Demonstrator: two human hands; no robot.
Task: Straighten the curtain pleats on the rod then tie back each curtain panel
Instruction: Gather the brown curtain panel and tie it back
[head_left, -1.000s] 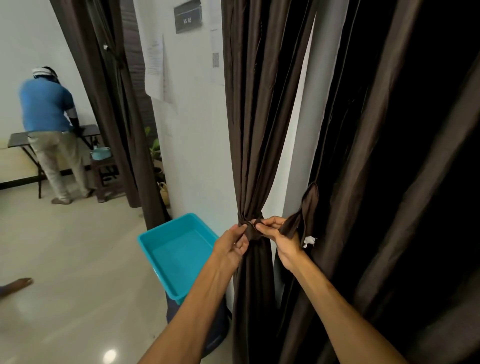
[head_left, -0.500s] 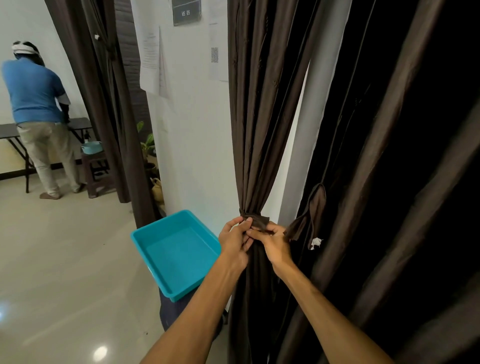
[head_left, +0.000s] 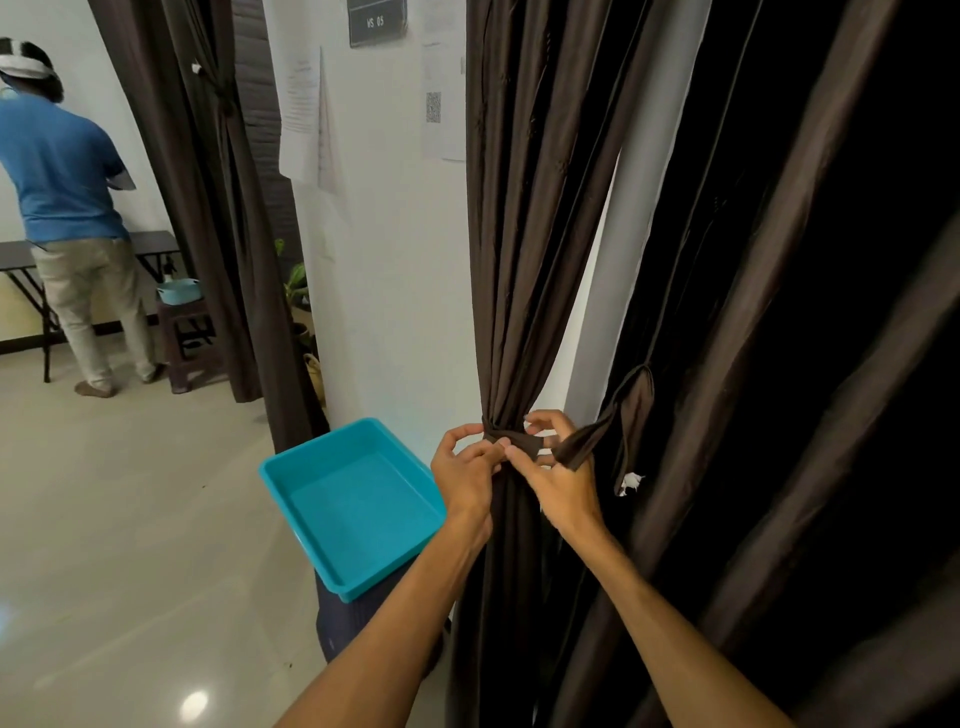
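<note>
A dark brown curtain panel (head_left: 524, 234) hangs in the middle, gathered tight at waist height by a matching brown tie-back band (head_left: 519, 441). My left hand (head_left: 465, 475) pinches the band at its left side. My right hand (head_left: 558, 480) holds the band's right side, fingers spread, with the loose end of the tie (head_left: 576, 449) trailing over it. A second, wider brown curtain panel (head_left: 779, 364) hangs loose at the right, carrying its own tie loop (head_left: 636, 395). The rod is out of view.
A turquoise plastic tray (head_left: 358, 499) rests on a dark bin just left of my arms. A white wall with papers (head_left: 301, 114) stands behind. Far left, a person in a blue shirt (head_left: 62, 171) stands by a dark table (head_left: 156, 241), near another tied curtain (head_left: 218, 208).
The band now sits wrapped around the gathered panel. My hands have shifted apart along it, and my right hand's fingers have spread with the tie's end draped over them.
</note>
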